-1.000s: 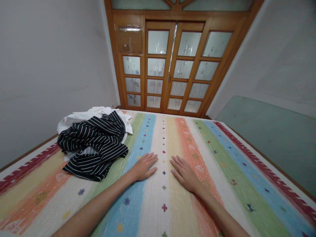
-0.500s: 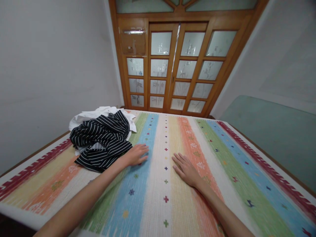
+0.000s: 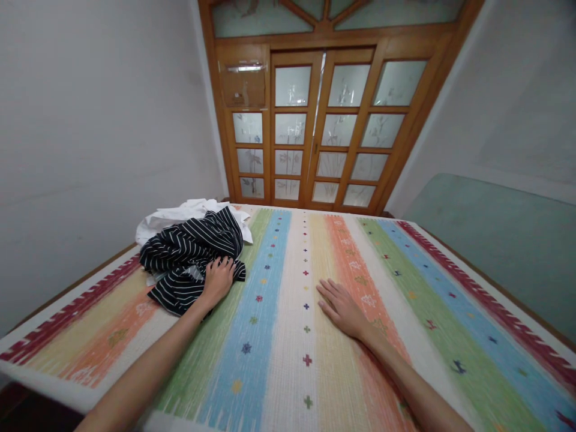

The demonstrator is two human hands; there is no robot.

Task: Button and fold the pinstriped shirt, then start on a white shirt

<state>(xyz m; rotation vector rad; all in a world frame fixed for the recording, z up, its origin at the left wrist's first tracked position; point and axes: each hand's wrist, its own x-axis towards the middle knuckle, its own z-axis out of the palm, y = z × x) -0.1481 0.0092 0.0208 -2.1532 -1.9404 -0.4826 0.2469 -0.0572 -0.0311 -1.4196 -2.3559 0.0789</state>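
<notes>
A crumpled black garment with white stripes (image 3: 180, 240) lies at the left of the table, partly over a bunched white cloth (image 3: 155, 222). My left hand (image 3: 219, 279) is on the garment's right side, its fingers bent into the fabric; the fingertips are partly hidden in the folds. On the yellow and orange stripes of the tablecloth, my right hand (image 3: 342, 307) lies flat, palm down, with fingers stretched out and nothing in it.
A tablecloth (image 3: 288, 336) with coloured stripes and small motifs covers the table. Behind the far edge stands a wooden door (image 3: 310, 150) with frosted panes. Walls rise at left and right, and a pale green panel (image 3: 490, 240) borders the right side.
My left hand has moved left from the blue stripe onto the striped garment, and its fingers have bent. My right hand rests in the same place. The view has shifted slightly.
</notes>
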